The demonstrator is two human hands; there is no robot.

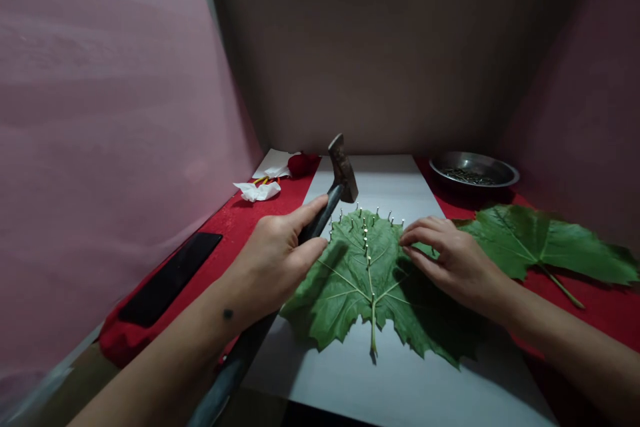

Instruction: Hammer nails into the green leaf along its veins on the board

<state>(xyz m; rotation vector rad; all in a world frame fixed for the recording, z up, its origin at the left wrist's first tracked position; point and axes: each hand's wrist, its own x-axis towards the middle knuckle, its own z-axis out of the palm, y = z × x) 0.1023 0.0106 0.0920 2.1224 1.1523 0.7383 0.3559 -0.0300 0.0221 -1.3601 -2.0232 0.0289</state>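
Big lobed leaf (pixel 353 283), grape-type by the look, lies on a white sheet (pixel 325 373) mid-tabletop (pixel 237 223), stem twd the wearer, w/ upright nails (pixel 365 232) along its midrib & round the far lobe's edge. R hand (pixel 447 257) is at the leaf's R side: thumb & forefinger tips close tog., but can't tell if those fingers pinch a nail or the leaf. L hand (pixel 277 257) grips a hammer (pixel 321 217) by the handle, thumb & forefinger wrapped round, other fingers hidden; head's up nr the leaf's far edge. Step in hand is prob. setting a nail at the R edge; next move'd call for nail upright, fingertips clear, light tap. Farther out: 2nd leaf (pixel 570 250) to the R, metal bowl (pixel 510 179) of loose nails (pixel 467 177) beyond it; on L, black phone-like slab (pixel 173 277) & crumpled tissues (pixel 257 192).
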